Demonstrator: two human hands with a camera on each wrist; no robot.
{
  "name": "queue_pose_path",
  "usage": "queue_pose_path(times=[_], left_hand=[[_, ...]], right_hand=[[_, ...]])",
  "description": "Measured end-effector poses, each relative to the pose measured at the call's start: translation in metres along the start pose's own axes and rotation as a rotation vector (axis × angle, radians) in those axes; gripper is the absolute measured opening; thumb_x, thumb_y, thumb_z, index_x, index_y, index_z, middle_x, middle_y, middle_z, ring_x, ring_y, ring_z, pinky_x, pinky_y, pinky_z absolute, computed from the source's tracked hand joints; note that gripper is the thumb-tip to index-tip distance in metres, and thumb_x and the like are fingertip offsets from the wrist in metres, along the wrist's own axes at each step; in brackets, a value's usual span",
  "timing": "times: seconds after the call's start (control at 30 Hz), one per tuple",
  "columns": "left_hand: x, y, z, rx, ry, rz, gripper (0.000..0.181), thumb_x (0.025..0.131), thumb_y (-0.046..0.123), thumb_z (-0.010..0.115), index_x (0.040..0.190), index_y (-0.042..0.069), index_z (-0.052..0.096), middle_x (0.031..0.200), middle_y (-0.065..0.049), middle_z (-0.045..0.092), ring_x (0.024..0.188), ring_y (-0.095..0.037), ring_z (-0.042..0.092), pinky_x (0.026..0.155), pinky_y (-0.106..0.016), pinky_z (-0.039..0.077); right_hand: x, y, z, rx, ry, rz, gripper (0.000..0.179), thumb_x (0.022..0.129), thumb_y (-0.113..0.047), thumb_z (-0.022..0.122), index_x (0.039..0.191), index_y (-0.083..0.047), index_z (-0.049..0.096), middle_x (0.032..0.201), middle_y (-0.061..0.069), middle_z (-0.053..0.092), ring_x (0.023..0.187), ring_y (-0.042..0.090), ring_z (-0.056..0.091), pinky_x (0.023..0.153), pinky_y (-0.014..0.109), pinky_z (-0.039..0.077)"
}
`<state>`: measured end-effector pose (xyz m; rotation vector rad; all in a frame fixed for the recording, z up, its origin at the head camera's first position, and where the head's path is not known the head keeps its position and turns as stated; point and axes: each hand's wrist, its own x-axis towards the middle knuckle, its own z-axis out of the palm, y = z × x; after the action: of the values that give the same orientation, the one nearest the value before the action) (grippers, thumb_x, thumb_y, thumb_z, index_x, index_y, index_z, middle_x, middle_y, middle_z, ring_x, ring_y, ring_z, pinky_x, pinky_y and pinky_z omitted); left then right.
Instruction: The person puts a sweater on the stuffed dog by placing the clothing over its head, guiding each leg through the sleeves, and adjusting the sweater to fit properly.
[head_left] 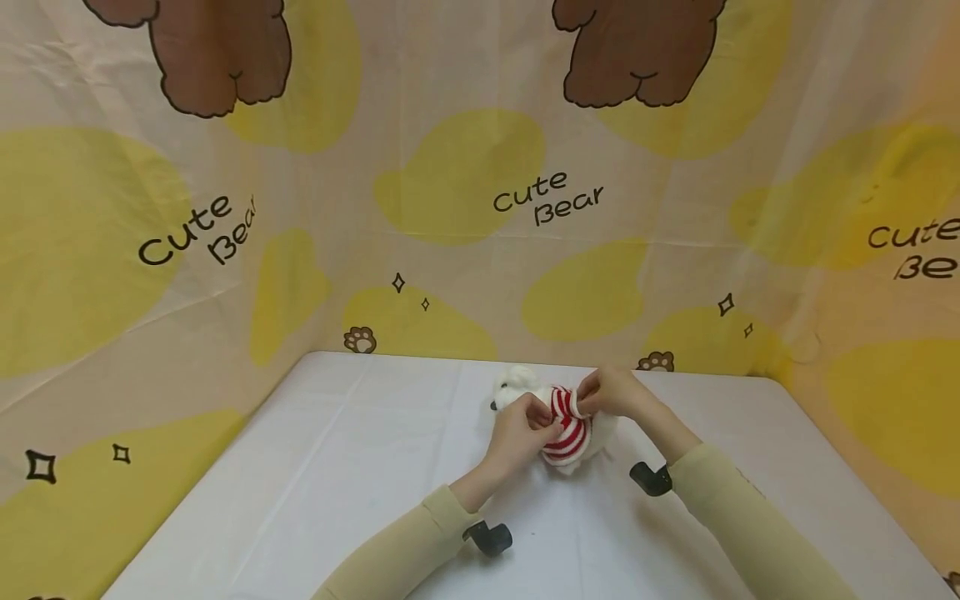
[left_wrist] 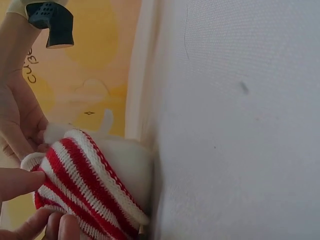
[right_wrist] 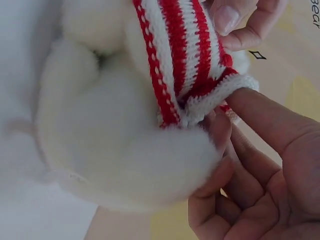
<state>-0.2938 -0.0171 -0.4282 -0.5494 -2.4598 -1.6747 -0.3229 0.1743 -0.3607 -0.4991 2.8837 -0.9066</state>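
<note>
A white plush dog [head_left: 517, 383] lies on the table with its head to the left, wearing a red-and-white striped knitted sweater [head_left: 567, 450]. My left hand [head_left: 517, 429] is at the sweater's front, pinching the knit between thumb and fingers. At the white knitted edge, my right hand [head_left: 611, 392] grips the sweater, one finger along the band and others under it. White fur of the plush dog [right_wrist: 115, 125] bulges below the sweater [right_wrist: 182, 45] in the right wrist view. In the left wrist view, left-hand fingertips [left_wrist: 62, 225] press against the stripes; the dog's head is out of sight there.
A white-covered table [head_left: 360, 467] spreads around the toy. Patterned fabric [head_left: 450, 183] with yellow patches and printed bears stands along its back and sides. Black wrist-mounted pieces [head_left: 491, 537] sit at both beige sleeves, just above the tabletop.
</note>
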Motion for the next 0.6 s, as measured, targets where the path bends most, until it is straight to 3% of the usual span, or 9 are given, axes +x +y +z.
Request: queue_pose_path(times=[0.23,0.6], left_hand=[[0.0018,-0.0009,0.0005,0.097,0.025,0.014,0.03,0.073,0.017,0.079,0.089,0.005,0.057,0.084,-0.008,0.061,0.07,-0.008,0.053,0.062,-0.018,0.045],[0.0,-0.0022,-0.0006,0.007,-0.001,-0.009,0.028,0.072,0.01,0.078,0.09,0.003,0.057,0.084,-0.007,0.062,0.073,-0.01,0.06,0.065,-0.018,0.049]], right_hand=[[-0.0013,-0.0049,0.0016,-0.098,-0.008,-0.03,0.007,0.07,-0.011,0.07,0.075,-0.007,0.073,0.068,-0.002,0.066,0.065,0.009,0.053,0.061,0.023,0.046],[-0.001,-0.0072,0.008,-0.129,-0.067,0.001,0.006,0.071,-0.015,0.071,0.075,-0.01,0.072,0.067,-0.004,0.064,0.067,0.011,0.052,0.063,0.026,0.044]])
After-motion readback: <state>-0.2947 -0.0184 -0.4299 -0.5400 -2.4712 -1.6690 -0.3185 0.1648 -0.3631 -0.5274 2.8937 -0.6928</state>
